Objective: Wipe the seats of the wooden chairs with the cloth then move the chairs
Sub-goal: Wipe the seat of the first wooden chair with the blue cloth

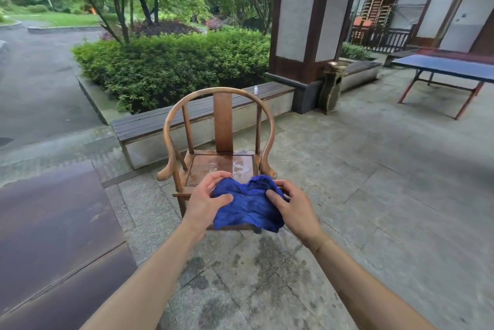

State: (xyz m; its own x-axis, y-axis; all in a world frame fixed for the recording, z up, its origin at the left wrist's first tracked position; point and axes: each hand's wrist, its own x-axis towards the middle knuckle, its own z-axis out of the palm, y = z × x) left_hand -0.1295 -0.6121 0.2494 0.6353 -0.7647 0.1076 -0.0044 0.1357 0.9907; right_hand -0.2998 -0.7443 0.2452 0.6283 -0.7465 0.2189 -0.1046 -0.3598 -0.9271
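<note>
- We hold the blue cloth [248, 204] bunched between both hands, in front of the wooden chair [220, 142] at 12 o'clock.
- Left hand [207, 200] pinches its left edge; right hand [292, 205] grips the right.
- Seat [222, 166] looks wet, possibly puddled.

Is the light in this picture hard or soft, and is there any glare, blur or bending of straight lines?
In the head view the light is soft daylight, with no sharp shadows; the wet chair seat shows pale glare behind the cloth; the left hand and right hand are sharp, with no motion blur; the wide lens bends the pillar and the edges of the view.
</note>
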